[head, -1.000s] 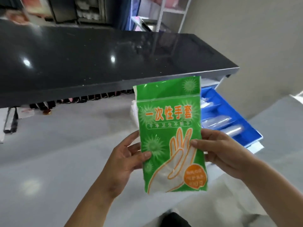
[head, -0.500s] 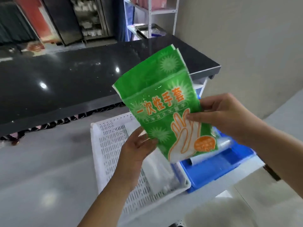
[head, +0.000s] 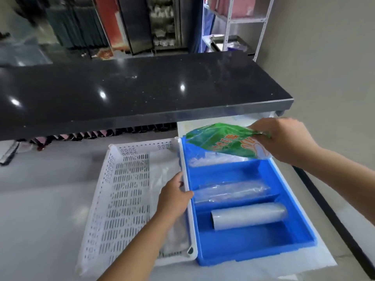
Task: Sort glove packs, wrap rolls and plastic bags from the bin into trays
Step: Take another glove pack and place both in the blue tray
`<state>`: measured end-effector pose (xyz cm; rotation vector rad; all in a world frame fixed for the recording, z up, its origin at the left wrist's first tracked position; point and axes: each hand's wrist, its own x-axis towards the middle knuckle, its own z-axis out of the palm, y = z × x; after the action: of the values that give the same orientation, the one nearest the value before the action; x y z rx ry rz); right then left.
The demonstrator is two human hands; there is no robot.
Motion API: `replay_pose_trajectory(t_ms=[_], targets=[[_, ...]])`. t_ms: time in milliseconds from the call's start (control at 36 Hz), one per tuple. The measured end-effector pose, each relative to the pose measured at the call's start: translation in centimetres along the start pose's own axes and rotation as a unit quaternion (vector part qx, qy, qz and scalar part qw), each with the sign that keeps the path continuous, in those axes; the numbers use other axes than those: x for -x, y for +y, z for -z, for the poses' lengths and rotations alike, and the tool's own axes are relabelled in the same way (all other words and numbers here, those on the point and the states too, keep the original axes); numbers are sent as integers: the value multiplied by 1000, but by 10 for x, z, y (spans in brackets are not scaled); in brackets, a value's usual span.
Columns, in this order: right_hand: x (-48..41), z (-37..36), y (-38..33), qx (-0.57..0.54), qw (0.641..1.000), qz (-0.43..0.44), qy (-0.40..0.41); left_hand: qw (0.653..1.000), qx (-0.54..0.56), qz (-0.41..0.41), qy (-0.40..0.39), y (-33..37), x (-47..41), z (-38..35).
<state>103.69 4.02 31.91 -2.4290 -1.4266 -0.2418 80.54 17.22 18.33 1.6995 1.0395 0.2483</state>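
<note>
My right hand (head: 284, 139) grips a green glove pack (head: 225, 140) by its right end and holds it nearly flat over the far compartment of the blue tray (head: 300, 234). Under the pack lies a clear plastic bag (head: 211, 160). The middle compartment holds a wrapped clear roll (head: 233, 190) and the near one a plain wrap roll (head: 248, 217). My left hand (head: 174, 196) rests on the rim between the blue tray and the white perforated bin (head: 119, 191), fingers curled over the edge. Clear bags (head: 162, 173) lie along the bin's right side.
A black glossy counter (head: 132, 92) overhangs the far side of the white table. A white sheet (head: 312, 260) lies under the blue tray. A dark strip marks the table's right edge (head: 332, 211), next to the beige wall. Shelving stands behind the counter.
The glove pack went from upright in both hands to flat over the blue tray's far compartment, held by my right hand alone. My left hand let go and dropped to the tray rim.
</note>
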Motion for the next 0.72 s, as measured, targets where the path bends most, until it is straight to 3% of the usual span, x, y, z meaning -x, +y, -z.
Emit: replay_pose_trajectory(t_ms=[278, 417, 722], targets=[[-44, -80, 17, 100, 991, 79, -42, 999, 48, 23, 10, 1, 1, -6], [-53, -118, 7, 140, 980, 68, -120, 998, 63, 25, 8, 3, 2, -5], [-83, -115, 11, 108, 975, 60, -185, 991, 122, 52, 4, -6, -3, -4]])
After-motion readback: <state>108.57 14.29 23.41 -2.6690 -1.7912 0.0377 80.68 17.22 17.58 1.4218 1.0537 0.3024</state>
